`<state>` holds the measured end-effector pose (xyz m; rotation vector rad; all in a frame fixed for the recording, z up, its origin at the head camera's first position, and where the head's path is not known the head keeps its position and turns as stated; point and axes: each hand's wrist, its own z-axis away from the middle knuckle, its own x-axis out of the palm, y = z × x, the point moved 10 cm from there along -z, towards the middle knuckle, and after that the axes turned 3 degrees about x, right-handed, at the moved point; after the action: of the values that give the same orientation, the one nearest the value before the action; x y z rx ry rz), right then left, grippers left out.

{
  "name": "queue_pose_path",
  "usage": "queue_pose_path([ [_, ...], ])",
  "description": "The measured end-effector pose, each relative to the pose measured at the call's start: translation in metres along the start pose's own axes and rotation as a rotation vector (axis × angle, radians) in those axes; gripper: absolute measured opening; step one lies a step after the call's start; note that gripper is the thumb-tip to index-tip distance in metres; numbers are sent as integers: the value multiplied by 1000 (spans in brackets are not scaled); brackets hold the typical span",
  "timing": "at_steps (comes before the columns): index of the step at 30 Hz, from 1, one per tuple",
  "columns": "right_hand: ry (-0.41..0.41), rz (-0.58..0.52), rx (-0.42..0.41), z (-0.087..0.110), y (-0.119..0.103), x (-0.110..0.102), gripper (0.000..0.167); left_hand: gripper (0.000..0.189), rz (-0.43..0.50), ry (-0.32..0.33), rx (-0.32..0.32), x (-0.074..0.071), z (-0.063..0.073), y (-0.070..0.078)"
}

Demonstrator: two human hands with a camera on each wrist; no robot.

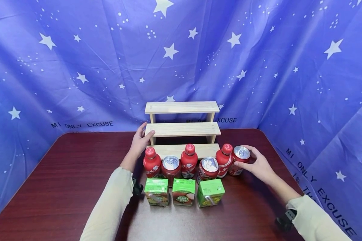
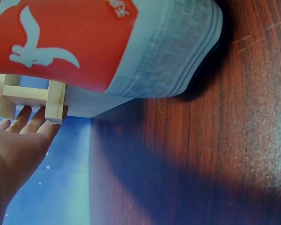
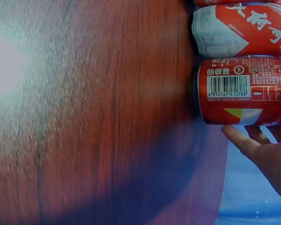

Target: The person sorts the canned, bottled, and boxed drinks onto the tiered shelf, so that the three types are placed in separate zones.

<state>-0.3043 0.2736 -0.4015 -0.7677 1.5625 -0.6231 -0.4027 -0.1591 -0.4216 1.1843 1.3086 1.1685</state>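
Observation:
My left hand (image 1: 138, 144) grips the left side of a three-step wooden shelf (image 1: 182, 129) at its middle step, thumb at the front edge. In the left wrist view, the fingers (image 2: 33, 123) reach behind the wooden end frame (image 2: 25, 95). On the right, my right hand (image 1: 261, 169) holds a red soda can (image 1: 240, 162) standing at the right end of the drinks row, thumb in front and fingers behind. Beside that can stands a red bottle (image 1: 224, 161). The right wrist view shows the can's barcode side (image 3: 228, 86) and fingers (image 3: 241, 140) along it.
Before the shelf stand two more red bottles (image 1: 152, 164) (image 1: 188, 163) and two more cans (image 1: 171, 169) (image 1: 207, 171). Three green drink cartons (image 1: 157, 192) (image 1: 183, 193) (image 1: 211, 194) form the front row. A blue star-patterned curtain (image 1: 108, 67) surrounds the dark red table (image 1: 78, 174).

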Motion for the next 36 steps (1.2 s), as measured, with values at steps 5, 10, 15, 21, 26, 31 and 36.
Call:
queue_pose_path([
  [5,41,-28,22,1,1,-1,73,68,-19,-4,27,1,0,1],
  [10,80,-41,22,-1,-2,-9,69,68,-25,-6,25,1,-1,0],
  [15,129,-50,5,-4,-11,-26,66,69,2,-13,6,2,1,3],
  [21,156,-59,-27,-10,-33,-48,67,69,2,-24,-9,4,10,15],
  [26,159,6,-7,-18,-54,-64,70,68,-14,-4,15,0,1,1],
  [31,154,6,0,-28,-79,-75,72,69,-11,-11,-1,3,6,9],
  [36,134,-42,-19,-40,-108,-77,71,68,5,-19,-16,5,15,20],
])
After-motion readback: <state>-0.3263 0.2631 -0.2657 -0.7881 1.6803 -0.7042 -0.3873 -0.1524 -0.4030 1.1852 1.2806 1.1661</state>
